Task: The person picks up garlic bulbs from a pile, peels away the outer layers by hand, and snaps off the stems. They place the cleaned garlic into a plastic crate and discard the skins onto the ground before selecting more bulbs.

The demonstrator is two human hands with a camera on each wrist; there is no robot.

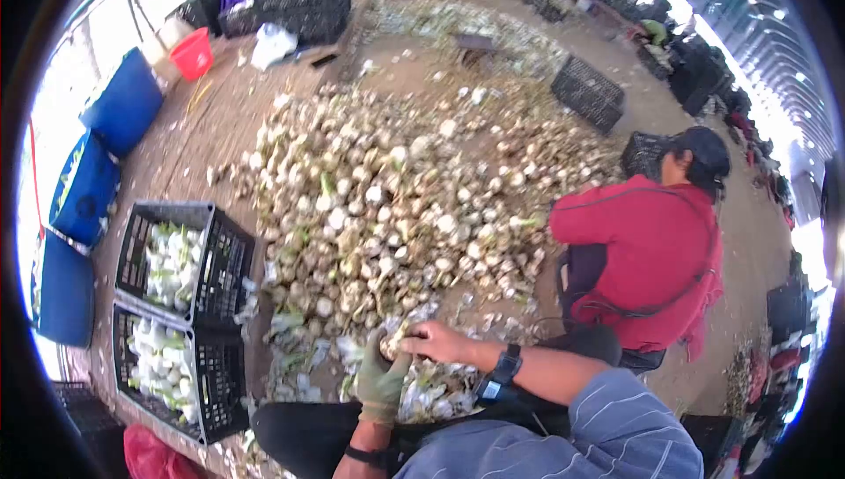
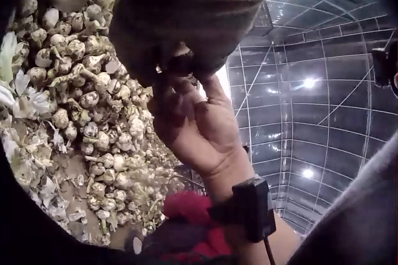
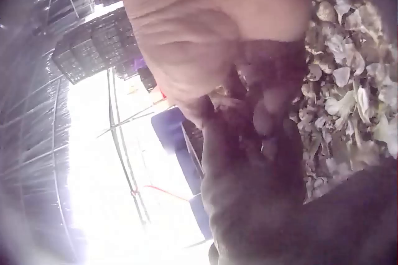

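In the head view my left hand [image 1: 380,382], in a pale green glove, grips a garlic bulb [image 1: 390,346] over my lap. My bare right hand [image 1: 440,343] meets it from the right, its fingers and thumb pinching at the bulb. Close up in the left wrist view, the right hand [image 2: 205,125] has bent fingers against the dark underside of the gloved hand [image 2: 193,10], which mostly hides the bulb. Both hands come together in the right wrist view too, deep in shadow. Loose white skins [image 1: 431,391] lie below them.
A large heap of garlic bulbs [image 1: 378,215] spreads ahead. Two black crates [image 1: 224,268] of cleaned white bulbs stand at the left, near blue barrels [image 1: 123,105]. A person in a red jacket [image 1: 651,250] sits close on the right. Another black crate [image 1: 588,93] lies beyond the heap.
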